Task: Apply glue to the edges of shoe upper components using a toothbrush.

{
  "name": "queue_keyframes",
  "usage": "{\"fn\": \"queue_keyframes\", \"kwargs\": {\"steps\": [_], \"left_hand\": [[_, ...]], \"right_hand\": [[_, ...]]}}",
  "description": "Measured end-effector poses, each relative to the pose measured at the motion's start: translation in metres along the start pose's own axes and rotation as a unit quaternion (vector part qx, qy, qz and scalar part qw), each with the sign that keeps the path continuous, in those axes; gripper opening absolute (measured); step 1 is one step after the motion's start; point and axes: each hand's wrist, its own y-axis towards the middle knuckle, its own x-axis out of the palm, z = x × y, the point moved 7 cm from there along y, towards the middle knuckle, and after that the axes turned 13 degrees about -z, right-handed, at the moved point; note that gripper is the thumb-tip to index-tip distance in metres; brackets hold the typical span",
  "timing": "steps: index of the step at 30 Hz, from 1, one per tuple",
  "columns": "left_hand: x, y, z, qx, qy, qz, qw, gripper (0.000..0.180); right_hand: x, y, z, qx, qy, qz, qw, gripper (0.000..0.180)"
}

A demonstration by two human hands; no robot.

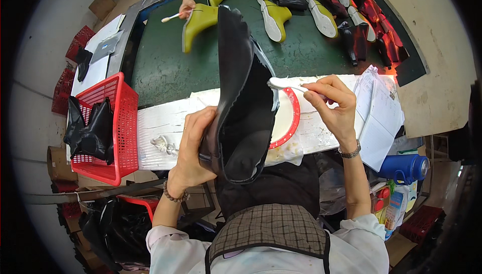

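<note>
My left hand (193, 148) grips a tall black boot upper (241, 98) by its lower end and holds it upright over the white work board (165, 121). My right hand (334, 108) pinches a white glue brush (283, 85) whose tip touches the boot's right edge. Behind the boot lies a red-rimmed glue dish (293, 118), partly hidden by it.
A red basket (118, 123) with black uppers stands at my left. Olive-green, black and red boots line the green conveyor (165, 68). Another person's hand (187, 8) holds a brush by a green boot (198, 23). Papers (379, 113) and a blue flask (404, 167) sit at my right.
</note>
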Motion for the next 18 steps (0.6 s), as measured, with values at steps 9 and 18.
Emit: {"fn": "queue_keyframes", "kwargs": {"steps": [9,18], "left_hand": [[-0.008,0.025,0.0,0.019,0.088,0.093,0.992,0.099],[-0.015,0.041,-0.001,0.059,0.15,0.169,0.972,0.097]], "right_hand": [[0.012,-0.018,-0.02,-0.063,0.06,-0.032,0.996,0.023],[0.014,-0.025,-0.043,-0.081,0.042,-0.06,0.994,0.022]]}}
